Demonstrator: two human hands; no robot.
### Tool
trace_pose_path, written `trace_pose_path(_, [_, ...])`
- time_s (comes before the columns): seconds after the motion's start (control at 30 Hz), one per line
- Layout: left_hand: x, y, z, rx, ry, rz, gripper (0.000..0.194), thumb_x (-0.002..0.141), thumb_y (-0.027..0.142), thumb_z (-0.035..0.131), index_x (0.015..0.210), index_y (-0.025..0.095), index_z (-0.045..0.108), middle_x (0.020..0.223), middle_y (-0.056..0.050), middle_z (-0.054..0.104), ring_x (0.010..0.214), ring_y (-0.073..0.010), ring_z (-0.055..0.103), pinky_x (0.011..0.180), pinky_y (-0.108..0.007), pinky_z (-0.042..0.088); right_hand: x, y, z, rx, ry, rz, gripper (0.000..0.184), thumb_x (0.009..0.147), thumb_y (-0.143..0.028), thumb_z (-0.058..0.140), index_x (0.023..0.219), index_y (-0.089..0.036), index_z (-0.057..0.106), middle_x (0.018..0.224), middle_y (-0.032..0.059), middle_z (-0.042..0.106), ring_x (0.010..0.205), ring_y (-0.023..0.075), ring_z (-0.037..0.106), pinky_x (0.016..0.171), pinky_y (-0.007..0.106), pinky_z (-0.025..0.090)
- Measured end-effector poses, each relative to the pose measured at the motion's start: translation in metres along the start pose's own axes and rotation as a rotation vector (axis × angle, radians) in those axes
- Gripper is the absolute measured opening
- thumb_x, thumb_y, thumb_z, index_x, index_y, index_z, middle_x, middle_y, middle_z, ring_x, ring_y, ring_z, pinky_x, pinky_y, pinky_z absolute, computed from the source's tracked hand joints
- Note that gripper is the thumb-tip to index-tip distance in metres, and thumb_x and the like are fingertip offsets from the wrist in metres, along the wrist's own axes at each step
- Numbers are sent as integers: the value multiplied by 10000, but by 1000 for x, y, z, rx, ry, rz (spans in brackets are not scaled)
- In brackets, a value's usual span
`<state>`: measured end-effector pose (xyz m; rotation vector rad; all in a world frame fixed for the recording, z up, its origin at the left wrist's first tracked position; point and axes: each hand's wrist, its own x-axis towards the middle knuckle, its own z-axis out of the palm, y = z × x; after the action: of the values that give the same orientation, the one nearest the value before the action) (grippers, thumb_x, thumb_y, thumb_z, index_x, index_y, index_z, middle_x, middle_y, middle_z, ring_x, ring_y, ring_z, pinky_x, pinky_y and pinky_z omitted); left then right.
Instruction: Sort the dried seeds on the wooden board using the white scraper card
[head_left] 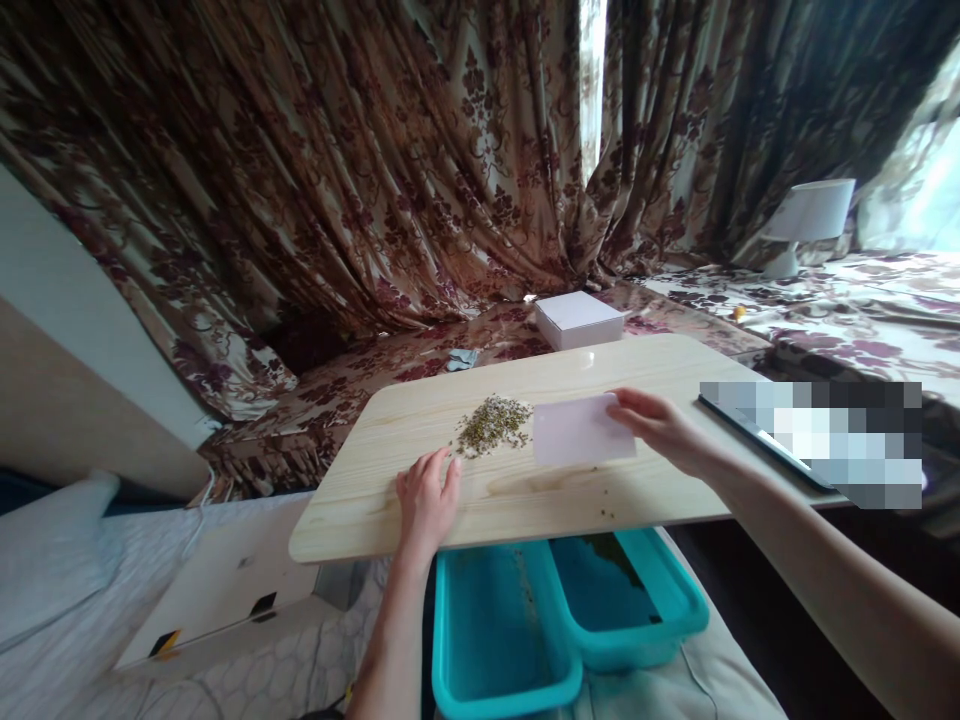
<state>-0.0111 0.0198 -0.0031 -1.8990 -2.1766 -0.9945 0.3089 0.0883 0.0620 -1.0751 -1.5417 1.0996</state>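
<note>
A loose pile of small dried bits, greenish, yellow and purple like dried herbs or flowers (492, 426), lies on a light wooden tabletop (420, 500). Just right of it, my right hand (651, 418) pinches the right end of a white rectangular sheet, like paper or thin card (577, 430). The sheet's left edge is close beside the pile. My left hand (430, 490) rests at the near left of the pile, palm down, fingers stretched out and holding nothing. A few stray bits (606, 505) are scattered near the front edge.
Below the table's front edge sit two turquoise plastic tubs (507, 640), the right one (637, 600) with dark green matter inside. A dark-edged tablet (765, 440) lies at the table's right end. Behind stand a white box (579, 318) and patterned curtains (420, 160).
</note>
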Motion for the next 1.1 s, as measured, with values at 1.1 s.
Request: trace_pose_path(1.1, [-2, 0, -1, 12, -9, 22, 353, 936, 396, 409, 1155, 226, 628, 1193, -103, 663, 1139, -240, 580, 1050, -448, 353, 21, 25, 48, 131, 293, -98, 397, 707, -542, 665, 941, -224, 619, 913, 70, 725, 887, 246, 674, 855, 402, 517])
